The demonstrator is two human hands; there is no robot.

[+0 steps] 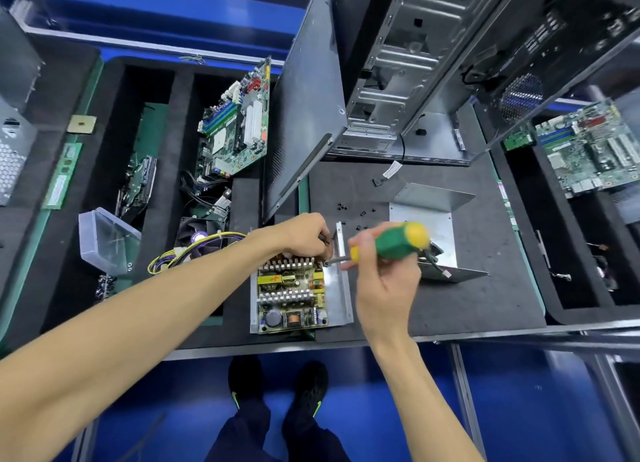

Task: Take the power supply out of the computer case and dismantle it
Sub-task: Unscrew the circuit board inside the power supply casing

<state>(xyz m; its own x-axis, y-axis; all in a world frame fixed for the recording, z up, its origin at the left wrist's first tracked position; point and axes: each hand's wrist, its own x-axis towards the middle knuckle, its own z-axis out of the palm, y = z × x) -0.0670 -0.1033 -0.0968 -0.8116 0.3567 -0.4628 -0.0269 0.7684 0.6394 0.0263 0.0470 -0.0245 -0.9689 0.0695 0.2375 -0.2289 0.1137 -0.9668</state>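
Opened power supply (294,293) sits at near edge of tabletop (450,299), w/ its removed cover (429,219) just beyond-right & the computer case (398,74) standing farther back. Right hand (384,274) grip wrapped round green/yellow screwdriver (391,245), tip at the supply's far right corner. Left hand (308,233) at supply's far edge, fingers curled, pinching a small dark part there.

Black foam mat (450,299), opened power supply (294,295), loose screws (363,216), computer case (398,81)
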